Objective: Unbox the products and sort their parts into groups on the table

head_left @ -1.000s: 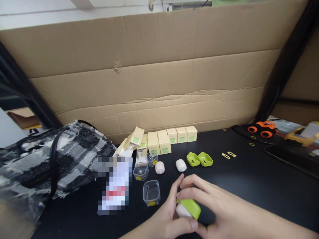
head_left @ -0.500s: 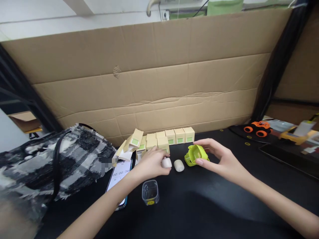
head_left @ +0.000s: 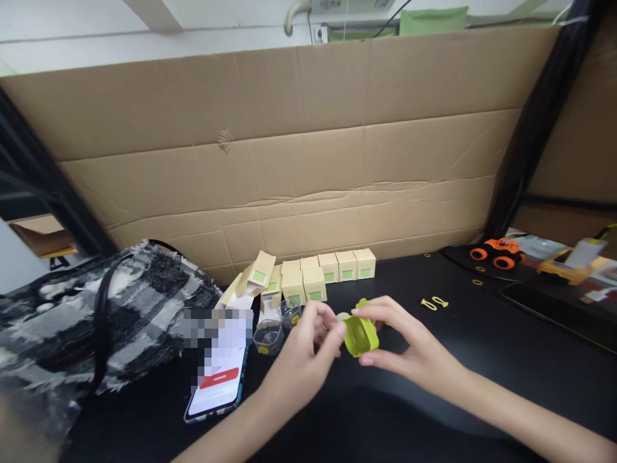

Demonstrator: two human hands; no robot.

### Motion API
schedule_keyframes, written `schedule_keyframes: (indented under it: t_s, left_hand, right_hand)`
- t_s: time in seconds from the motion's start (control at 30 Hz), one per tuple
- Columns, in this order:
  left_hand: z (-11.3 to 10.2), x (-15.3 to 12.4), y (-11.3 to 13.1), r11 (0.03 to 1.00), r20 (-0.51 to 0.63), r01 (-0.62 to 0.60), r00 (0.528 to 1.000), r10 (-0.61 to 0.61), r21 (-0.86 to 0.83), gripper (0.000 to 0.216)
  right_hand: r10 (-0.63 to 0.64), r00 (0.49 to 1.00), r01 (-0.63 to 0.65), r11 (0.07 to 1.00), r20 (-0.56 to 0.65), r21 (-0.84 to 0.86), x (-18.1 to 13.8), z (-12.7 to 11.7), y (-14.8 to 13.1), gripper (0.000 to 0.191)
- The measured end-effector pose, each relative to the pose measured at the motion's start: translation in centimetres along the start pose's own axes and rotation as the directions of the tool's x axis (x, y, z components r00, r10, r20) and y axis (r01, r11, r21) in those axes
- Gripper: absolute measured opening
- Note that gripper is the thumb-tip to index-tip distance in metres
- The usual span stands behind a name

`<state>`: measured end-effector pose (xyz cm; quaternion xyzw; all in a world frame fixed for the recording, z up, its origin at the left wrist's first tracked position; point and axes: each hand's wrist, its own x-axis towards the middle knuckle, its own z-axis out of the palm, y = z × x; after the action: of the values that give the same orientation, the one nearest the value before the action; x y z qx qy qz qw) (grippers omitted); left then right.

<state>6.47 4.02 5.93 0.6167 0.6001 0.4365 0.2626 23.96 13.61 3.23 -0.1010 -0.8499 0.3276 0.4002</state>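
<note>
From where I stand, the person's right hand (head_left: pixel 409 337) has the little green cover (head_left: pixel 361 339) pinched between thumb and fingers, lifted over the black tabletop (head_left: pixel 409 418) with its hollow turned toward the left hand (head_left: pixel 308 350). The left hand is half curled, thumb tip just beside the cover's near edge; whether it has something tucked in those fingers I can't tell from here. Behind that gap a sliver of a pale, rounded piece (head_left: pixel 342 316) shows, mostly hidden, and I couldn't swear whether it lies on the table or is being held. I'd call this the lining-up step: the cover presented, the two hands brought close so that something can meet that hollow. The next move, to my eye, calls for a steady right grip and a careful left thumb — square to the opening, pressing evenly rather than forcing one edge, since a thin-looking shell like that might slip or twist. Off to the left sit two clear tubs (head_left: pixel 268 337), the phone (head_left: pixel 219 386) lies nearer the person, and the small cream boxes (head_left: pixel 314 284) stand beyond — all well out of the cover's way.
</note>
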Motion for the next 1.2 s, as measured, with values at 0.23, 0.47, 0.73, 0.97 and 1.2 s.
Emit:
schedule_keyframes:
  t_s: [0.23,0.47,0.73,0.97,1.2]
  left_hand:
    - [2.1,-2.3,-0.8,0.786,0.080,0.201,0.979,-0.190,-0.585,0.019]
    - [2.0,-2.9,-1.6,0.814,0.036,0.178,0.981,-0.189,-0.553,0.019]
    - [2.5,-3.5,-1.7,0.879,0.030,0.191,0.980,-0.198,-0.438,0.017]
    - [2.4,-3.3,-1.4,0.924,-0.049,0.098,0.991,-0.125,-0.370,0.012]
    - [3.1,-3.8,-1.0,0.929,0.020,0.181,0.983,-0.185,-0.324,0.007]
  right_hand:
    - [0.046,0.992,-0.066,0.985,0.120,0.161,-0.6,1.0,-1.2,0.039]
    - [0.381,0.888,-0.460,0.718,0.258,0.522,-0.6,1.8,-0.5,0.022]
    - [0.317,0.934,-0.357,0.844,0.165,0.400,-1.8,2.9,-0.2,0.019]
    - [0.000,0.972,-0.009,0.999,0.236,0.040,-1.6,1.7,-1.7,0.036]
    - [-0.303,0.862,0.459,0.807,0.406,-0.373,-0.9,0.8,-2.5,0.041]
